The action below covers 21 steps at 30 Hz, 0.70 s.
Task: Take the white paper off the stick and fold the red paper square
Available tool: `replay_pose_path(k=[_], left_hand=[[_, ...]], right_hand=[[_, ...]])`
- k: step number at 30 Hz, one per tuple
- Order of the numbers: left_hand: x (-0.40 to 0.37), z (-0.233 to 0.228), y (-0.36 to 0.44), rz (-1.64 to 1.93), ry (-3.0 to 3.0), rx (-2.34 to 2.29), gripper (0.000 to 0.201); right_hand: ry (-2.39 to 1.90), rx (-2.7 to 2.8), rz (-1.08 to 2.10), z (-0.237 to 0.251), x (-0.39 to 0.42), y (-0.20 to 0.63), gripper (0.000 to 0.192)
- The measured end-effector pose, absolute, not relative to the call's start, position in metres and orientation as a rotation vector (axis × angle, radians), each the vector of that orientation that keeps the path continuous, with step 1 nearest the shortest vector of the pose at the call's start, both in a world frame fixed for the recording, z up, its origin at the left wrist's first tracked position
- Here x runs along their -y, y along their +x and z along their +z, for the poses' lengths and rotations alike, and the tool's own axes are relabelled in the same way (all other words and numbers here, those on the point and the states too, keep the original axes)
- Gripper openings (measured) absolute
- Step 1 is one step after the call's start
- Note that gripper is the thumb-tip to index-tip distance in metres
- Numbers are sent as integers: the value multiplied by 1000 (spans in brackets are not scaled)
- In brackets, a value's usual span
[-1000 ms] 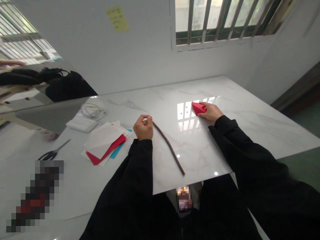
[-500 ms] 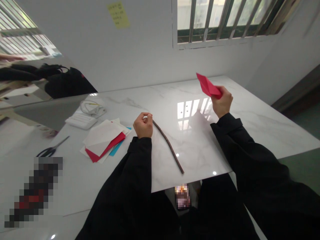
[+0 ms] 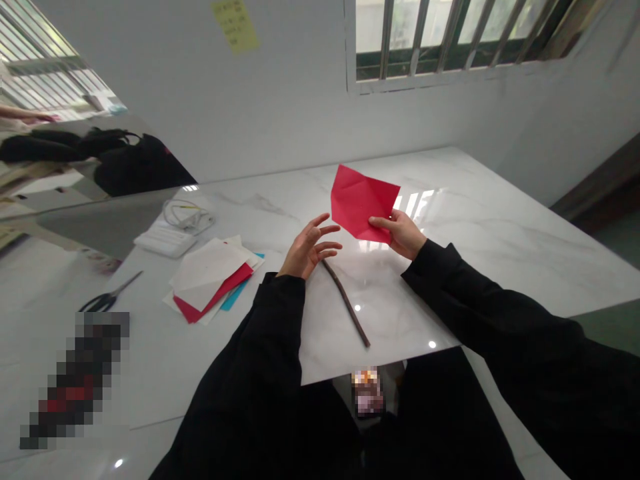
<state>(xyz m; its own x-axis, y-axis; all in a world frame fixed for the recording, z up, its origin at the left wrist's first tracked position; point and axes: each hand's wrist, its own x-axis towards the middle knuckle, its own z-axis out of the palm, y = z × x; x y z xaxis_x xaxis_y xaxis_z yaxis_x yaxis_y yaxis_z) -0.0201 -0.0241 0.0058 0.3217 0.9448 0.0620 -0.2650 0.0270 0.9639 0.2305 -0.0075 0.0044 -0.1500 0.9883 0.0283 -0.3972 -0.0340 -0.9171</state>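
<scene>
Scissors (image 3: 111,294) well left of left hand (image 3: 304,251). Paper stack (image 3: 213,277), white, red and blue, closer on same side. Left hand open, fingers loosely spread, no grip on anything visible. Thin brown stick (image 3: 347,304) lies right of it, upper end by fingers; contact unclear. Creased red sheet (image 3: 363,207) held up between both hands. Right hand (image 3: 407,235) pinches its lower-right part, thumb on top. Step seems 1-handed holding of sheet; 2-handed hold would call for left fingers closing on its left edge.

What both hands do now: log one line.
right hand: holds creased red paper sheet | left hand: open, near sheet | brown wooden stick: on white marbled table
</scene>
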Motion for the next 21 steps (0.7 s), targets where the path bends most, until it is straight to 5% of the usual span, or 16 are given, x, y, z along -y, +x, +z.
replay_pose_path(k=[21], left_hand=[[16, 3, -16, 1294, 969, -845, 60]], right_hand=[[-1061, 1014, 1672, -11, 6, 224, 27]])
